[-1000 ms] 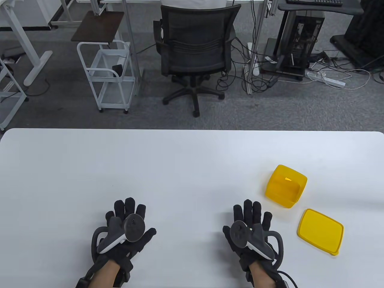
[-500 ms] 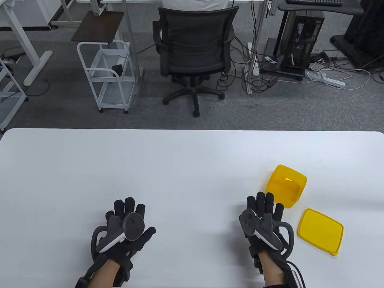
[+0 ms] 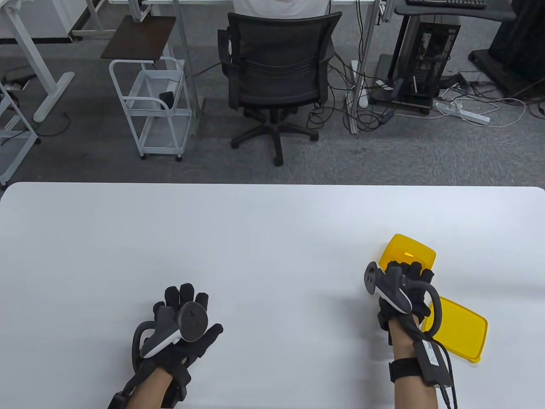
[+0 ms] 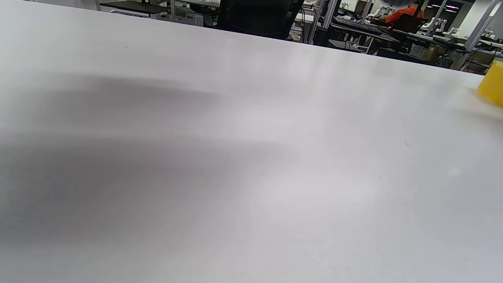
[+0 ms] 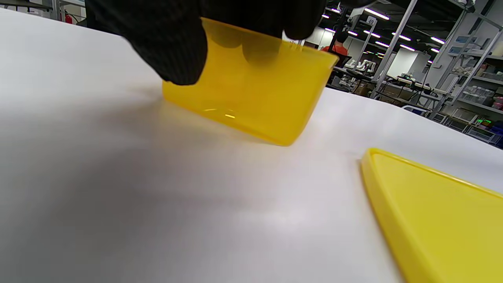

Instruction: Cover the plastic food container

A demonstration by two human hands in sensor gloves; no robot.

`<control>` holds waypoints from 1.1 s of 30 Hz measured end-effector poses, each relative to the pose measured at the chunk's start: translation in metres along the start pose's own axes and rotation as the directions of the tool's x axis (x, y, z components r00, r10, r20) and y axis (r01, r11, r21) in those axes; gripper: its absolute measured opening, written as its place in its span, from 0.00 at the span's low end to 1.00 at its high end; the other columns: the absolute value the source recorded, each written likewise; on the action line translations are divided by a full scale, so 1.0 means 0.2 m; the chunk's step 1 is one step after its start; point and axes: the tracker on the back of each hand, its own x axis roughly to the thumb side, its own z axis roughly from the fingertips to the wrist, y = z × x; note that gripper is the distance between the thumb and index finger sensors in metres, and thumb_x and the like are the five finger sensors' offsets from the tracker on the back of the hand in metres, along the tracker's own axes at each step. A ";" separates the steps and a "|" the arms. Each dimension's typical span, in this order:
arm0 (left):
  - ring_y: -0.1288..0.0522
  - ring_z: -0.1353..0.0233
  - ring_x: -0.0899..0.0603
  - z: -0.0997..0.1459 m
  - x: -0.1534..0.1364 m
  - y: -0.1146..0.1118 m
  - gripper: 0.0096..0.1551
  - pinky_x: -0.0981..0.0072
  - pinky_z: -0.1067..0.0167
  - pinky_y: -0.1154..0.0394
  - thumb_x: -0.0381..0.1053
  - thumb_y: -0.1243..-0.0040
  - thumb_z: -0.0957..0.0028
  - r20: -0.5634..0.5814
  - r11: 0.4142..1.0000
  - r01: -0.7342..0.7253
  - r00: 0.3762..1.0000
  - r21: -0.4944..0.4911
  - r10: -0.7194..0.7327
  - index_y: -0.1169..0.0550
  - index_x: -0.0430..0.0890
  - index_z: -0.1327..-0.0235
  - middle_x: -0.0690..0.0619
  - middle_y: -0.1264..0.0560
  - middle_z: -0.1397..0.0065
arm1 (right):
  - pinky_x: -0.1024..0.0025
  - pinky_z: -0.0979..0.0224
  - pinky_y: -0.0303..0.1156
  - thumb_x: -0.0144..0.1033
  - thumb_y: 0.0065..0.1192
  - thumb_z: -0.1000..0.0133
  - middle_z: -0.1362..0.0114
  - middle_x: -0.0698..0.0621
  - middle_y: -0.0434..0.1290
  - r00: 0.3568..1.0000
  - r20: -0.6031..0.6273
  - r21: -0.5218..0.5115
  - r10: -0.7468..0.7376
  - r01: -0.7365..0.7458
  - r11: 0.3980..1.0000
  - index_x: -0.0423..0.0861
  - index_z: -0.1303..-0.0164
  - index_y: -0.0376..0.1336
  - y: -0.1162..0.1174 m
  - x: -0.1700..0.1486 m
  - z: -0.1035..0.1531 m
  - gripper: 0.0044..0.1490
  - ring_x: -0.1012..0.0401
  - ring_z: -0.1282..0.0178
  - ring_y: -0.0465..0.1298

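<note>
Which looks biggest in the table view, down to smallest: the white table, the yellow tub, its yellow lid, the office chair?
1. White table, by far.
2. Office chair, though it stands farther off.
3. Yellow lid and yellow tub: unsure, since the right hand hides part of both.

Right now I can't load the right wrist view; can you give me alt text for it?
The gloved right hand reaches in from the top and grips the near rim of the open yellow container, thumb outside its wall and fingers showing through the plastic inside. The container stands on the white table. The yellow lid lies flat at lower right, apart from it.
</note>
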 end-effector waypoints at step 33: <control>0.76 0.18 0.24 0.00 -0.04 0.01 0.50 0.24 0.25 0.69 0.70 0.65 0.39 -0.017 0.999 -0.039 0.999 0.020 0.039 0.60 0.46 0.13 0.35 0.73 0.12 | 0.40 0.16 0.60 0.35 0.66 0.34 0.27 0.41 0.71 0.877 0.480 -0.257 0.029 0.109 0.960 0.41 0.24 0.61 -0.37 0.61 0.66 0.29 0.41 0.26 0.68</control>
